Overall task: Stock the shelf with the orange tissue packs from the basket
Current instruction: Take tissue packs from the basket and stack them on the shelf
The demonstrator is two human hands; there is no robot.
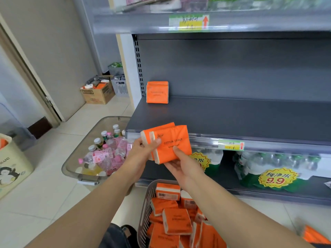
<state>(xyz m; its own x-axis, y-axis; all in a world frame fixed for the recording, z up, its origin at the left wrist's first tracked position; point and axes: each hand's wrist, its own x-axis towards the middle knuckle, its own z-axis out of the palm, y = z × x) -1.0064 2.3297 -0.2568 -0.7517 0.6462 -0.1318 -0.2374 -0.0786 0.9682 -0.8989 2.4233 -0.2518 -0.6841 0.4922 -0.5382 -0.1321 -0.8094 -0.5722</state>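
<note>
Grey shelf boards lie open beyond my hands and to their right, the front lip just behind my knuckles. My left hand pinches the white left ends of two orange tissue packs. My right hand cups them from below, thumb on the printed face. Their long axis runs left to right, rising slightly rightward. Standing packs sit far ahead of my left hand, and the basket is below my wrists.
</note>
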